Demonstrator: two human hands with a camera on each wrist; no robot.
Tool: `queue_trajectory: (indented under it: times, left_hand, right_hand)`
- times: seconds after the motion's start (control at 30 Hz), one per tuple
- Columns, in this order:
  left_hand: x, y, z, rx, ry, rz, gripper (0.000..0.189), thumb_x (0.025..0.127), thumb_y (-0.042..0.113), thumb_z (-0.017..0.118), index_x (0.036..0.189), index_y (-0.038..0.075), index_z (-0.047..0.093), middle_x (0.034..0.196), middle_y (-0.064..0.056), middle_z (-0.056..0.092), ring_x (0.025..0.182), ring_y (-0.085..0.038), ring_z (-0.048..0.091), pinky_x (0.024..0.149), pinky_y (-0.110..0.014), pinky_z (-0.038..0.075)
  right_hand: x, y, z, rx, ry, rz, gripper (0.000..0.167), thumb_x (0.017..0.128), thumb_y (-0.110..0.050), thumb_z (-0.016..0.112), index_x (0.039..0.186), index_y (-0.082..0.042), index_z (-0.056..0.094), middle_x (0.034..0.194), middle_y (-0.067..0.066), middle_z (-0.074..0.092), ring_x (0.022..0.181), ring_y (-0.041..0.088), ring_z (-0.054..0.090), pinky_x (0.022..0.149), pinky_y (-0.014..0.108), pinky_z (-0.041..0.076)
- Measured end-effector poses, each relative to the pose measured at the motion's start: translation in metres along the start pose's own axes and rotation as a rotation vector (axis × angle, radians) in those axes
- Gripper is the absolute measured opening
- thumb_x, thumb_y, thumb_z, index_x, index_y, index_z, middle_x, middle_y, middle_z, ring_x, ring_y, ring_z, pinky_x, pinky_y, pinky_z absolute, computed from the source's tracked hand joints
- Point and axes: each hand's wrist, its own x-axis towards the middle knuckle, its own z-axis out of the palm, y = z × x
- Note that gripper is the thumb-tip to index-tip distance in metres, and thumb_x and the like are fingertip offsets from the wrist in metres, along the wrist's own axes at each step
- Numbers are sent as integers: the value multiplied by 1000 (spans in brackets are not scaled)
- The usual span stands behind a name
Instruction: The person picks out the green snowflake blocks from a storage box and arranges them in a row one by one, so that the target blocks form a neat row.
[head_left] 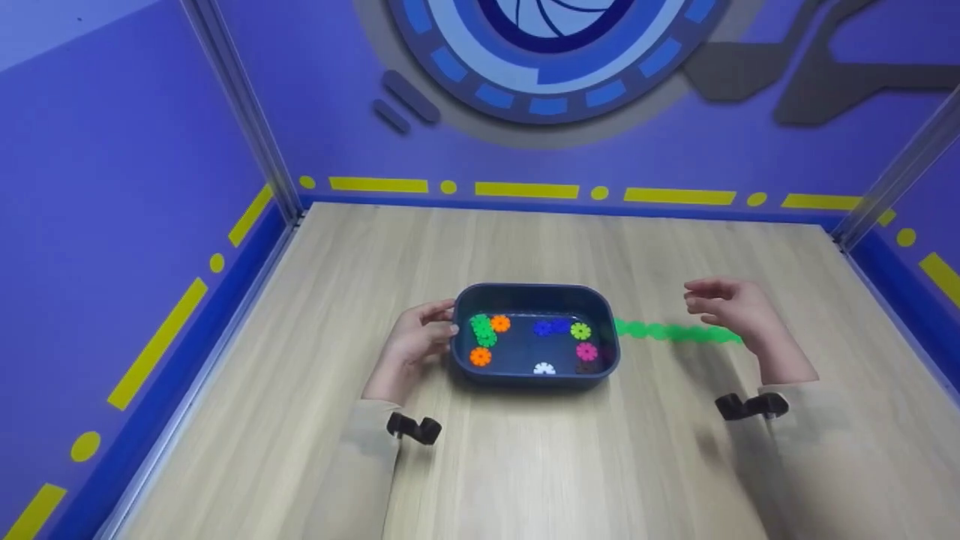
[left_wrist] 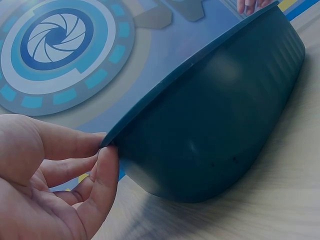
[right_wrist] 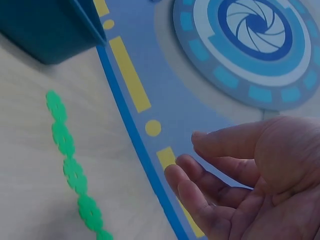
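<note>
A dark blue-grey plastic basin (head_left: 534,379) holds several notched snowflake discs, among them an orange disc (head_left: 481,356), a pink disc (head_left: 586,351) and a white disc (head_left: 544,368). My left hand (head_left: 412,339) pinches the basin's left rim, thumb above and fingers below, as the left wrist view shows. To the right of the basin lies a row of joined green snowflake discs (head_left: 656,331), touching end to end. Over the far end of that row hovers my right hand (head_left: 731,306), fingers loosely bent with nothing between them. In the right wrist view the green chain (right_wrist: 75,175) lies apart from the hand.
The wood-grain table (head_left: 570,457) carries the basin and chain. Blue panels with yellow marks (head_left: 527,189) and metal corner posts (head_left: 240,97) enclose its back and sides. Black clips (head_left: 414,427) sit on both wrists.
</note>
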Motion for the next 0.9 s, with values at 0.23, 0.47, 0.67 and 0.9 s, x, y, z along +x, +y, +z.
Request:
queue_trajectory:
  times: [0.23, 0.47, 0.67, 0.9]
  left_hand:
    - [-1, 0, 0, 11, 1, 2, 55, 87, -6, 68, 140, 3, 61, 118, -13, 65, 73, -14, 62, 62, -25, 55]
    - [-1, 0, 0, 19, 2, 4, 55, 87, -7, 69, 141, 2, 61, 117, -12, 65, 74, -14, 63, 63, -26, 56]
    - [0, 1, 1, 0, 5, -13, 56, 87, -5, 69, 141, 4, 61, 119, -12, 64, 77, -14, 62, 63, -25, 55]
    - [0, 1, 0, 9, 6, -13, 55, 87, -6, 69, 141, 4, 61, 120, -12, 65, 76, -15, 62, 63, -25, 55]
  right_hand:
    - [3, -18, 18, 55, -62, -27, 53, 101, -24, 66, 143, 6, 53, 120, 4, 70, 94, -4, 68, 84, 13, 55]
    - [9, -37, 41, 67, -100, -59, 51, 100, -24, 67, 140, 6, 56, 135, 27, 63, 93, -2, 69, 84, 16, 56]
    - [15, -54, 61, 79, -133, -49, 47, 100, -22, 67, 138, 5, 58, 129, 22, 66, 94, 3, 69, 83, 18, 58]
    - [25, -70, 90, 63, -182, -33, 43, 99, -20, 68, 135, 3, 62, 130, 24, 67, 96, 7, 69, 89, 26, 60]
